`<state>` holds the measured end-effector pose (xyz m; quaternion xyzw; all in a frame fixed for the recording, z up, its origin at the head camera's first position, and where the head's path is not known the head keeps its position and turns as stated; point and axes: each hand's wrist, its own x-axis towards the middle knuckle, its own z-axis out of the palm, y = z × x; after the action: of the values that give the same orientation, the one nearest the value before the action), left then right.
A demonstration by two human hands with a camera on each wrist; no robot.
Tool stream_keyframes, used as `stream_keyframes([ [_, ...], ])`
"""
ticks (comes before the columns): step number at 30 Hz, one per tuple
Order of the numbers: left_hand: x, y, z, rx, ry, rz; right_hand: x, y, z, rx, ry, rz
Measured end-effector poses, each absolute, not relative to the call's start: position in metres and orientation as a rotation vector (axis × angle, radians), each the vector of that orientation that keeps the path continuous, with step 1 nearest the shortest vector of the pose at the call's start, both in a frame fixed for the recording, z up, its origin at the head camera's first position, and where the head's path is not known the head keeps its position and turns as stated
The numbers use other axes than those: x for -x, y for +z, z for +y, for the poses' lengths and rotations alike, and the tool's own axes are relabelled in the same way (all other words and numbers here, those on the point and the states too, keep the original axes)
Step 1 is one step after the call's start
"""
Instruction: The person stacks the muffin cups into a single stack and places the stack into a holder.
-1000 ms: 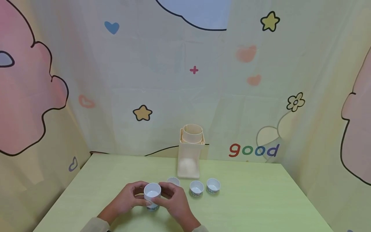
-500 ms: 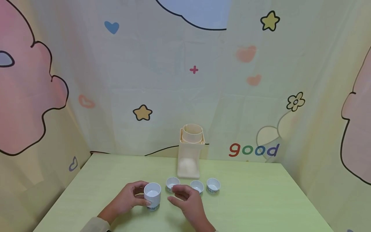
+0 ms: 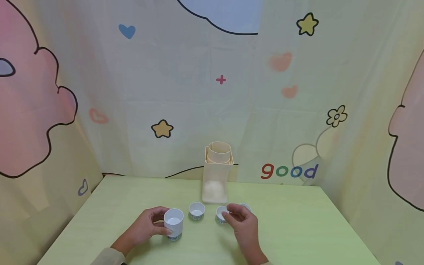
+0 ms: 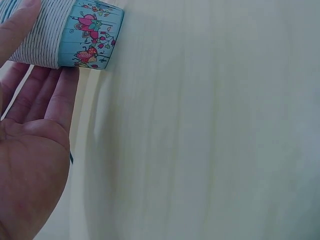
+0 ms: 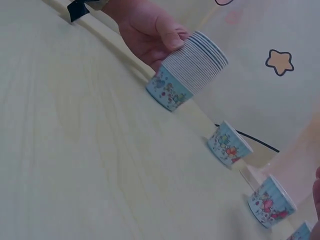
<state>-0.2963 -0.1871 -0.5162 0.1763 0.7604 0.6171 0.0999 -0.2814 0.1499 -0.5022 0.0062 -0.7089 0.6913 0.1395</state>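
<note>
My left hand (image 3: 147,226) grips a nested stack of small paper cups (image 3: 177,226) with floral blue sides and white rims. The stack stands upright on the table, and in the left wrist view the thumb and fingers hold its side. My right hand (image 3: 245,230), fingers loosely bent and holding nothing, is over the single cups to the right. A left single cup (image 3: 197,212) is fully visible. The middle cup (image 3: 219,215) is partly hidden by the right thumb, and the right cup (image 3: 245,206) lies mostly behind the right hand.
A cream dispenser-like stand (image 3: 214,176) with a round tube on top stands at the back of the light wooden table (image 3: 291,228). Directly behind the table hangs a patterned cloth backdrop (image 3: 185,73), with more cloth on both sides.
My right hand has left the cup stack and moved right, past the left single cup to the middle and right ones. The left hand and stack have stayed in place.
</note>
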Motion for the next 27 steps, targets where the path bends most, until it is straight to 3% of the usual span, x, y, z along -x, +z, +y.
stream_keyframes([
  [8, 0.295, -0.516, -0.188, -0.529, 1.831, 2.243, 0.296, -0.503, 0.178, 0.114, 1.767, -2.106],
  [27, 0.296, -0.515, -0.187, -0.523, 1.824, 2.243, 0.315, -0.516, 0.212, 0.144, 1.548, -2.492],
])
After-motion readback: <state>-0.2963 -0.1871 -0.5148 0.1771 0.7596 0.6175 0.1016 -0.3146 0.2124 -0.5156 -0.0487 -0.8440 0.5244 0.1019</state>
